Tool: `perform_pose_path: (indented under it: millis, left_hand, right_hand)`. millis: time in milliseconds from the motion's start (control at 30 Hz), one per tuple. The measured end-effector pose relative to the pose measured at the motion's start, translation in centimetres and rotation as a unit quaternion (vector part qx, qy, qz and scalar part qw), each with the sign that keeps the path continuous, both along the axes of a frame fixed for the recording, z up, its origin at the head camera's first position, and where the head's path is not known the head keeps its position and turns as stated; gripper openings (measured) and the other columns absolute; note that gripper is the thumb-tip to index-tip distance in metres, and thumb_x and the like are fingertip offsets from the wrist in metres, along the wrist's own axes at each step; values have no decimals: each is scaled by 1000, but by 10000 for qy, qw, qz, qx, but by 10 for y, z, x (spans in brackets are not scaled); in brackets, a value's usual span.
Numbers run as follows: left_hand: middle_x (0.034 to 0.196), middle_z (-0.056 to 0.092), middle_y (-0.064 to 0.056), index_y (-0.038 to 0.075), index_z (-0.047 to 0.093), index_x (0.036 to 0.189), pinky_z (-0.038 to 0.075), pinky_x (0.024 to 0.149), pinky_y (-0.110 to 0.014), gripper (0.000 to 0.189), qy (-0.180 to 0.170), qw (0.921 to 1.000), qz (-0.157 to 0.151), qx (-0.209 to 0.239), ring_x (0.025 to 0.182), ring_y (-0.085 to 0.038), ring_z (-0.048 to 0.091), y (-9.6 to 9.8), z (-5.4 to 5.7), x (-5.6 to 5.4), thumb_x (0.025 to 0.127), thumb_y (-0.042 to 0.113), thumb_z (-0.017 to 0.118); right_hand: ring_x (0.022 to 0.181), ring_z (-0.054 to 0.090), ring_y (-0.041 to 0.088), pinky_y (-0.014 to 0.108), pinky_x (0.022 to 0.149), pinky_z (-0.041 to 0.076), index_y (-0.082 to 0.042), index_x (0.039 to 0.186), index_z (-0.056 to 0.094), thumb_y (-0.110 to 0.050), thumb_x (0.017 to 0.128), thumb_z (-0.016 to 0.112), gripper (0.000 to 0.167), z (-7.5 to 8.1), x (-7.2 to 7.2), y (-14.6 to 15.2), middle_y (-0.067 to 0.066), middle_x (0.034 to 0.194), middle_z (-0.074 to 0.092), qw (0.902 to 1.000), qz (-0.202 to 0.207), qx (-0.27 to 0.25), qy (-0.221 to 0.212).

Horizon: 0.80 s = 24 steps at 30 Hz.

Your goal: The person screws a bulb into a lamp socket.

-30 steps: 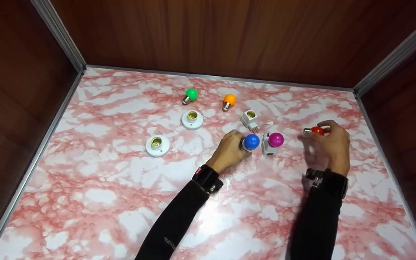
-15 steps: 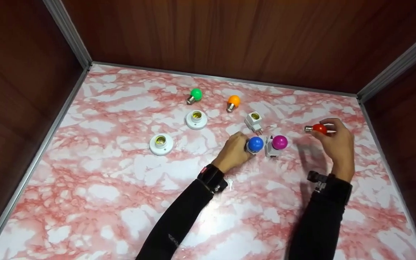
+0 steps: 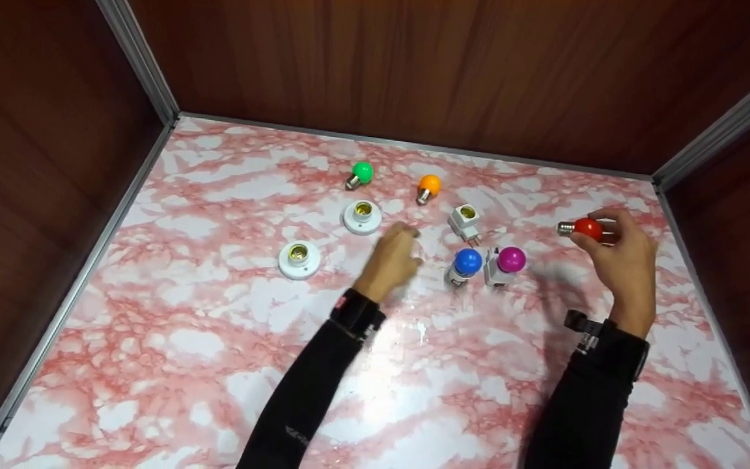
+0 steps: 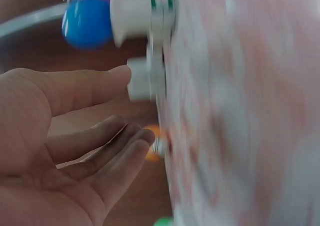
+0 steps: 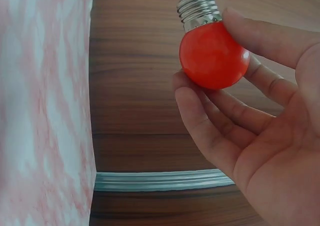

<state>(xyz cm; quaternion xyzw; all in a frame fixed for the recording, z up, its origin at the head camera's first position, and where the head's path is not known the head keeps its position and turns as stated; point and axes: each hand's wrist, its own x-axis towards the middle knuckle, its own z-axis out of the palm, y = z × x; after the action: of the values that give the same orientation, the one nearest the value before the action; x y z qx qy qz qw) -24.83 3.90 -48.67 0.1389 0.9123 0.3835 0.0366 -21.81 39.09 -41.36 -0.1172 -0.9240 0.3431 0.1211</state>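
My right hand point(image 3: 625, 260) pinches a red light bulb point(image 5: 212, 55) between thumb and fingers above the table, its metal screw base pointing left in the head view. My left hand point(image 3: 388, 260) holds nothing; in the left wrist view its thumb and fingers point(image 4: 75, 90) are apart and loosely bent. To its right, a blue bulb point(image 3: 468, 262) sits in a white plug socket, beside a magenta bulb point(image 3: 512, 259) in another white plug socket point(image 3: 497, 277). Behind them a white plug adapter point(image 3: 465, 221) with an uncovered socket lies on the table.
Two round white lamp holders point(image 3: 299, 259) stand left of my left hand, sockets up. A green bulb point(image 3: 362, 172) and an orange bulb point(image 3: 430, 185) lie farther back. Dark wooden panels point(image 3: 414, 78) with metal edging enclose the marbled table point(image 3: 186, 404).
My left hand has let go of the blue bulb's socket and moved left, leaving it standing by the magenta one. My right hand has lifted the red bulb higher, and the view has shifted slightly.
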Motion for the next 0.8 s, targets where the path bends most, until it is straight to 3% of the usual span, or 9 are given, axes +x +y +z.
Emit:
perform_pose_path:
  millis: [133, 267, 400, 567, 667, 800]
  left_hand:
    - [134, 67, -20, -7, 68, 131, 54, 116, -42, 45, 437, 9981, 374, -209, 127, -37, 66, -37, 3, -4, 87, -4, 75]
    - [132, 65, -22, -7, 70, 128, 54, 114, -50, 45, 486, 9908, 784, -989, 124, -41, 63, -73, 8, -5, 83, -2, 78]
    - [145, 54, -24, 1, 64, 140, 51, 112, -58, 60, -185, 9783, 1126, -1729, 134, -44, 53, -105, 14, -2, 81, 1, 78]
    - [152, 41, -28, 7, 54, 148, 53, 106, -63, 71, -1149, 9645, 1300, -1990, 140, -50, 43, -131, 19, 0, 80, -1, 74]
    - [147, 45, -31, 3, 55, 143, 56, 104, -62, 63, -1274, 9648, 1190, -1969, 138, -51, 45, -137, 18, 1, 83, -1, 70]
    - [144, 51, -31, 0, 56, 141, 59, 100, -61, 56, -1169, 9687, 1122, -1879, 137, -51, 48, -139, 16, 1, 85, 1, 67]
  right_hand:
    - [94, 54, -16, 0, 80, 46, -10, 140, 61, -33, 95, 81, 54, -2, -1, 0, 21, 134, 70, 9999, 128, -32, -1]
    - [88, 56, -15, 4, 75, 47, -11, 140, 61, -37, 95, 80, 55, -6, -2, 1, 20, 130, 70, 9996, 264, 16, -120]
    - [87, 56, -10, 11, 72, 47, -14, 140, 61, -47, 96, 77, 57, -11, -5, 1, 19, 130, 70, 9986, 360, 119, -377]
    - [90, 55, -6, 10, 72, 46, -14, 140, 60, -51, 97, 74, 59, -14, -9, -1, 23, 132, 71, 9968, 529, 221, -552]
    - [95, 60, 2, 10, 74, 46, -15, 141, 60, -53, 97, 73, 59, -15, -10, -2, 24, 133, 71, 9963, 541, 262, -621]
    - [110, 66, 21, 12, 75, 47, -15, 142, 59, -53, 98, 72, 60, -17, -11, -7, 24, 136, 69, 9958, 516, 201, -730]
